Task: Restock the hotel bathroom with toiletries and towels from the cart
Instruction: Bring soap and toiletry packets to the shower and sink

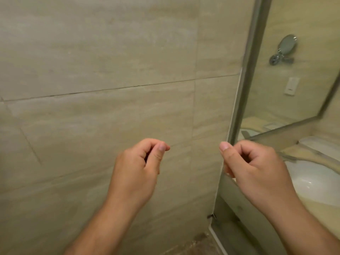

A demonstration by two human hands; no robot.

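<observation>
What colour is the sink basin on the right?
The sink basin is white, shown in the head view.

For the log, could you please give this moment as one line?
left hand: curled, empty | right hand: curled, empty | facing: tiled wall | sink: at right

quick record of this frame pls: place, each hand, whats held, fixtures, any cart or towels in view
place: bathroom corner, facing a beige tiled wall
left hand: raised, fingers curled, thumb on forefinger, nothing visible in it
right hand: raised, fingers curled, nothing visible in it
mirror: on the right, reflecting a round wall mirror and a white switch plate
sink: white basin, lower right
cart, towels, toiletries: none in view
</observation>
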